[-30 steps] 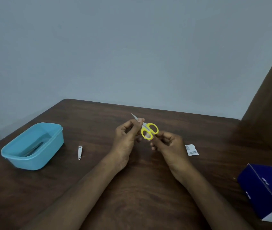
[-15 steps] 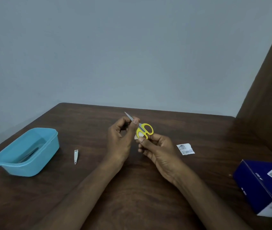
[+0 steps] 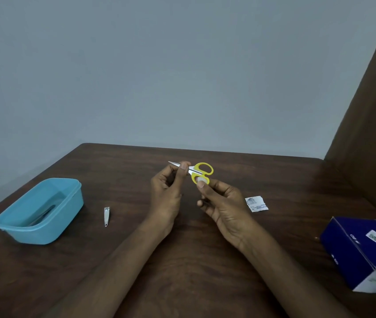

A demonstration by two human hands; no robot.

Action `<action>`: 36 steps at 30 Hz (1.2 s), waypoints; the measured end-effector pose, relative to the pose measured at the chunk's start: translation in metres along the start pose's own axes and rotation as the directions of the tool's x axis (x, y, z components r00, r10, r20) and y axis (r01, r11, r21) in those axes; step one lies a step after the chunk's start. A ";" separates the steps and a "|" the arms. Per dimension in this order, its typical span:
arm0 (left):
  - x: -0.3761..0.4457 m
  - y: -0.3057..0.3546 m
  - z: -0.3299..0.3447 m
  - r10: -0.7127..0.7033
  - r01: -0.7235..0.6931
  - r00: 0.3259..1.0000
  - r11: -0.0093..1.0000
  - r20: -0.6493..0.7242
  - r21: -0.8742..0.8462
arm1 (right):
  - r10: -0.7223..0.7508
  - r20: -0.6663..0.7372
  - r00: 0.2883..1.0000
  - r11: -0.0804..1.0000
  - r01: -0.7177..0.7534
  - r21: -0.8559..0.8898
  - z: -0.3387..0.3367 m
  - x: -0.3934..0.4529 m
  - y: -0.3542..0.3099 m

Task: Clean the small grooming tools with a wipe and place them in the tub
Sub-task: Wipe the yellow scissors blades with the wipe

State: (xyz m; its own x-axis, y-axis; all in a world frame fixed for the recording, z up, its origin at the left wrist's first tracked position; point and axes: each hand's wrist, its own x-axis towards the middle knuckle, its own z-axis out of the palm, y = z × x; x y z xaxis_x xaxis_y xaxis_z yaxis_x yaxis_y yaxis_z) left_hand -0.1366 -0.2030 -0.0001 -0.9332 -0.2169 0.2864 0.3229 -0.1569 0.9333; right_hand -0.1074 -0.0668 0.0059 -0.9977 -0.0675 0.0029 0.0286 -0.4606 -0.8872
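Head view: both hands raised over the middle of a dark wooden table. Left hand pinches the blades of small yellow-handled scissors between thumb and forefinger, other fingers curled in. A wipe may be under those fingers, too hidden to tell. Blade tip sticks out past the left fingers, pointing up-left toward the wall. Right hand holds the scissors at the handle end, thumb pressed on the lower yellow loop, fingers curled beneath. Upper loop is free. Scissors are off the table, roughly level, blades together.

Blue plastic tub sits on the table at far left, well apart from the hands. A thin dark tool lies inside it, kind not clear. Silver nail clipper lies flat on the table between the tub and the left forearm, nearer the tub. Small torn white packet lies just right of the right hand. Dark blue box sits at the right table edge. Grey wall behind, brown panel at right.
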 end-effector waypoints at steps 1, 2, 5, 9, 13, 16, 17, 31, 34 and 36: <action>0.000 0.000 0.001 0.018 -0.018 1.000 1.000 -0.009 -0.015 | -0.036 -0.028 0.999 0.999 0.035 -0.037 0.000 0.000 0.001; 0.000 0.000 0.002 0.038 -0.039 0.999 0.999 -0.024 -0.026 | -0.075 -0.061 0.995 0.994 0.070 -0.080 0.000 0.001 0.003; 0.000 0.000 0.005 0.089 -0.092 0.994 0.995 -0.070 -0.037 | -0.172 -0.151 0.973 0.970 0.140 -0.198 -0.004 0.003 0.004; 0.003 -0.002 0.000 0.114 -0.122 0.983 0.991 -0.142 -0.047 | -0.132 -0.111 0.985 0.980 0.113 -0.166 -0.005 0.002 0.006; 0.009 0.001 -0.005 -0.047 0.039 0.992 0.996 -0.115 -0.075 | -0.132 -0.151 0.980 0.985 0.113 -0.129 -0.005 0.007 0.007; 0.005 0.001 -0.002 -0.116 0.115 0.993 0.992 -0.016 -0.052 | -0.154 -0.145 0.977 0.985 0.141 -0.096 -0.006 0.007 0.008; 0.002 0.001 0.000 -0.101 0.102 0.995 0.994 0.016 -0.035 | -0.147 -0.106 0.983 0.987 0.139 -0.078 -0.004 0.005 0.008; 0.003 -0.002 0.001 0.111 -0.111 0.994 0.994 -0.006 0.022 | -0.090 -0.080 0.993 0.995 0.086 -0.052 -0.002 0.005 0.007; 0.008 -0.002 -0.004 0.039 -0.040 0.992 0.999 -0.118 -0.006 | -0.148 -0.120 0.982 0.978 0.127 -0.167 -0.010 0.005 0.008; 0.013 -0.003 -0.010 0.000 -0.006 0.985 1.000 -0.170 -0.031 | -0.329 -0.214 0.920 0.882 0.218 -0.417 -0.023 0.007 0.007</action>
State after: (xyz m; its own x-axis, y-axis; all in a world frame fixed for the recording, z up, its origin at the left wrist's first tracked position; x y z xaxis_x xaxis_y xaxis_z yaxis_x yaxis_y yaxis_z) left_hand -0.1478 -0.2151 -0.0013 -0.8927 -0.3777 0.2457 0.3328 -0.1853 0.9246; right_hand -0.1159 -0.0498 -0.0108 -0.9401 0.2792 0.1955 -0.2181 -0.0517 -0.9746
